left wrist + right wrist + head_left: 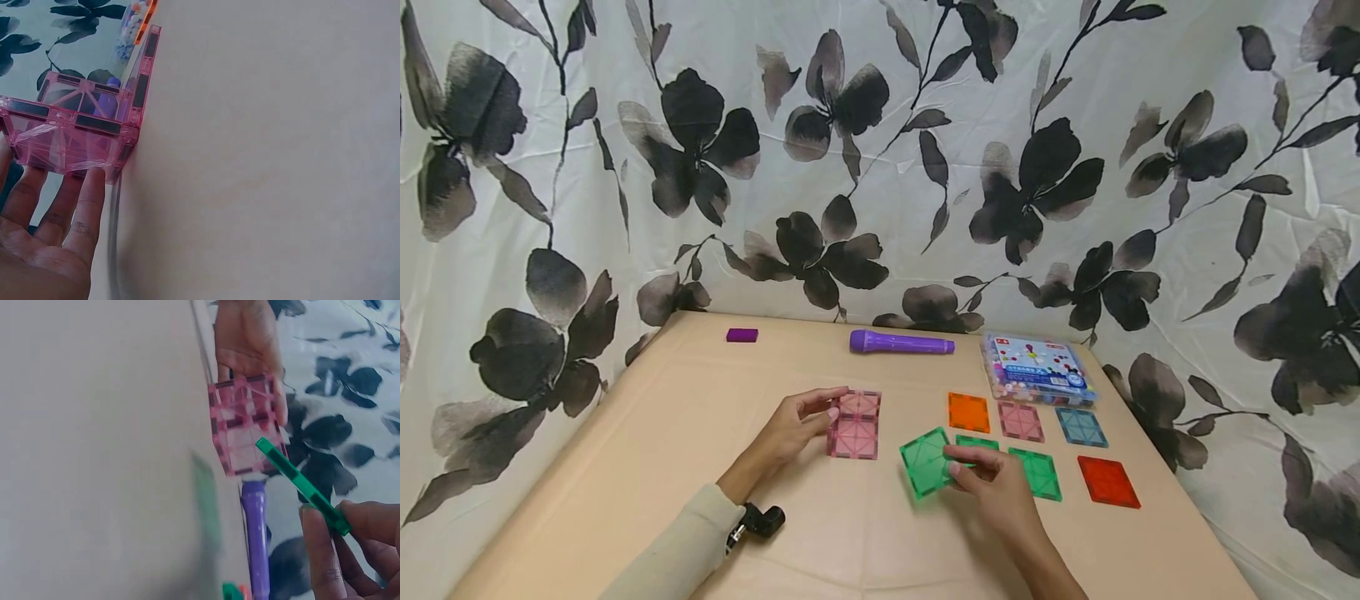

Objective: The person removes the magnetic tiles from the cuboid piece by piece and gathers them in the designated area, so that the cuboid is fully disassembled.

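My left hand (792, 427) holds the left side of a pink translucent box of magnetic tiles (854, 427), thumb at its edge. In the left wrist view, several fingers (86, 215) lie along the pink wall. My right hand (1000, 492) pinches a green square magnetic tile (925, 462) by its right edge, tilted above the table, to the right of the pink box. The right wrist view shows this green tile (300, 481) edge-on between thumb and fingers, apart from the pink box (247, 434).
Right of the hands lie flat tiles: orange (968, 413), pink (1021, 422), blue (1081, 427), red (1108, 482) and green (1037, 475). Behind them sits a clear labelled case (1037, 367). A purple tube (901, 342) and a small purple block (742, 335) lie at the back, before a floral cloth.
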Demonstrator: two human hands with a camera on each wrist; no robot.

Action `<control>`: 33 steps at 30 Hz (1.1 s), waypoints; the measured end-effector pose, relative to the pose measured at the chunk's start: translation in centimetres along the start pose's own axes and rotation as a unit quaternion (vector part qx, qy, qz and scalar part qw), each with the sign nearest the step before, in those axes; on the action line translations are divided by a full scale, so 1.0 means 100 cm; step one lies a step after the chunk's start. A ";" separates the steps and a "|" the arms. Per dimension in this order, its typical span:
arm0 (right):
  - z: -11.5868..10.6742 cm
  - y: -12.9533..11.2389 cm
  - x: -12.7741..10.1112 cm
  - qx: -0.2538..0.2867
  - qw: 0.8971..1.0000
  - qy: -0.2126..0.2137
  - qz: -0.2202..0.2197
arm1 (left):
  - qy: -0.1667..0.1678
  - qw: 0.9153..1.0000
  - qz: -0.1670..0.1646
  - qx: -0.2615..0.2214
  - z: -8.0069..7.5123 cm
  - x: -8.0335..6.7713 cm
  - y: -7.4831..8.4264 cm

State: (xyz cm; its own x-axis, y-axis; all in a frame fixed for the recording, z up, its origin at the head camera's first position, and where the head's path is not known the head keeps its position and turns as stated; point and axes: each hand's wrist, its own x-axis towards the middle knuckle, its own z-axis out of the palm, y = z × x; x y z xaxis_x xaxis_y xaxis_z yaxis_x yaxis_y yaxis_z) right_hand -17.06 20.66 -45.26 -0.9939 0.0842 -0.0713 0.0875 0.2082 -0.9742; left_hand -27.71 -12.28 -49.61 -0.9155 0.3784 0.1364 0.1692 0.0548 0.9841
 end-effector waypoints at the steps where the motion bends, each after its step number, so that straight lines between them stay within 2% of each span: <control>1: -0.005 0.003 -0.004 0.002 1.000 0.010 0.012 | 0.000 1.000 0.000 0.001 0.000 0.001 0.000; 10: -0.038 0.029 -0.033 0.004 0.991 0.073 0.114 | 0.008 1.000 0.002 0.003 0.000 0.001 -0.001; 14: -0.045 0.040 -0.042 -0.001 0.986 0.090 0.141 | 0.007 1.000 -0.004 -0.001 0.001 0.002 -0.001; 20: -0.053 0.046 -0.052 -0.037 0.983 0.100 0.151 | 0.004 1.000 -0.005 -0.003 0.001 0.001 -0.001; 25: -0.057 0.043 -0.056 -0.065 0.981 0.076 0.165 | 0.003 1.000 0.000 -0.002 0.001 0.000 -0.002; 29: -0.064 0.036 -0.058 -0.126 0.973 0.063 0.181 | 0.004 1.000 0.000 -0.005 0.001 -0.001 -0.001; 33: -0.069 0.026 -0.058 -0.168 0.969 0.071 0.165 | 0.006 1.000 -0.002 -0.010 0.001 -0.001 0.000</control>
State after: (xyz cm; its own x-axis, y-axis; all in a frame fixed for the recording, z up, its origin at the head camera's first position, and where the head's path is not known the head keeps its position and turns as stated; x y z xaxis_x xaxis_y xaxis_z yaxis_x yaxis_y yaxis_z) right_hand -10.62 27.42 -45.94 -0.8911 0.3289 -0.3126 0.4391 0.4508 -0.7772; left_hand -27.55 -12.20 -49.61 -0.9201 0.3680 0.1339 0.1588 0.0381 0.9866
